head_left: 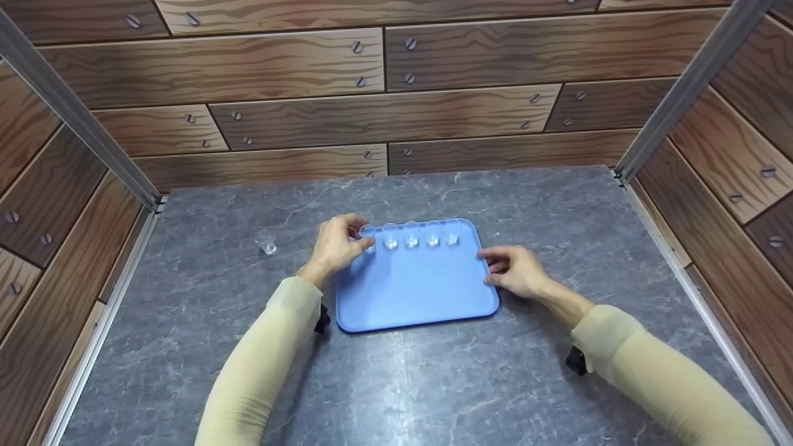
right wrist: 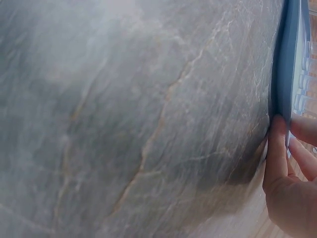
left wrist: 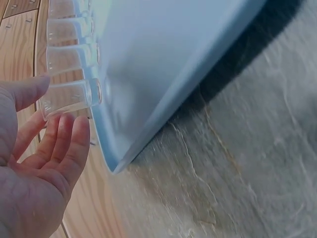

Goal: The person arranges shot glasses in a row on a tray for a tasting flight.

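A blue tray [head_left: 421, 285] lies on the table, with a row of several small clear cups [head_left: 412, 240] standing along its far edge. My left hand [head_left: 337, 243] is at the tray's far left corner, where its thumb and fingers pinch the leftmost clear cup [left wrist: 67, 96]. In the left wrist view that cup's base sits close against the tray surface. On the other side, my right hand [head_left: 519, 271] grips the tray's right rim. The right wrist view has its fingers [right wrist: 277, 148] on both sides of that rim.
Left of the tray, another clear cup [head_left: 267, 244] is on the grey marbled table [head_left: 396, 384]. Wood-patterned panels [head_left: 297, 68] rise behind and at both sides, with metal posts [head_left: 681, 87] in the corners.
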Demonstrator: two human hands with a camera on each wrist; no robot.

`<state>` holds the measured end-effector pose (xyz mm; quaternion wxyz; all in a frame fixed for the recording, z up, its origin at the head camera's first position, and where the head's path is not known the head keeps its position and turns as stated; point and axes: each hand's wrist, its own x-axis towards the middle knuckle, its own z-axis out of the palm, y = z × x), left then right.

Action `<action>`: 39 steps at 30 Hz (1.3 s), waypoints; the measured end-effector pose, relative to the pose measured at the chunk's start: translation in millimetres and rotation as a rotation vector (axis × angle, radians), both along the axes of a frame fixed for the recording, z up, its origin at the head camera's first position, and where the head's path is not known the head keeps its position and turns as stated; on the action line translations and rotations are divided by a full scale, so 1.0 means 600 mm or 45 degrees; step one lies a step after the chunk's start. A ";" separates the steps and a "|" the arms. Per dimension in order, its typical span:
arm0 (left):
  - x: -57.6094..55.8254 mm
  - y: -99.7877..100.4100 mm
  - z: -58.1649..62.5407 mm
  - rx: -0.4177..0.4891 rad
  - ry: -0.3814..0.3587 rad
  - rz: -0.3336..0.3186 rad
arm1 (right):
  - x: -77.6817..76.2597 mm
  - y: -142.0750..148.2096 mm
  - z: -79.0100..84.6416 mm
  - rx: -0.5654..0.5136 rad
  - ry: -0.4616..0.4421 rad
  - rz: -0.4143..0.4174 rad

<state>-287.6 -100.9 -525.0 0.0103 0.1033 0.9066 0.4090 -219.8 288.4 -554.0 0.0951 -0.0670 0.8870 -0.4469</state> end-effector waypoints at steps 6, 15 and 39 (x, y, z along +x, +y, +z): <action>0.001 0.006 -0.003 0.003 -0.021 0.007 | 0.000 0.001 -0.003 -0.002 -0.008 -0.003; 0.002 0.016 -0.007 -0.003 -0.016 -0.012 | 0.000 0.001 -0.002 -0.020 -0.010 -0.001; 0.009 0.017 -0.004 0.002 -0.032 -0.028 | 0.000 0.002 -0.002 -0.032 -0.030 -0.004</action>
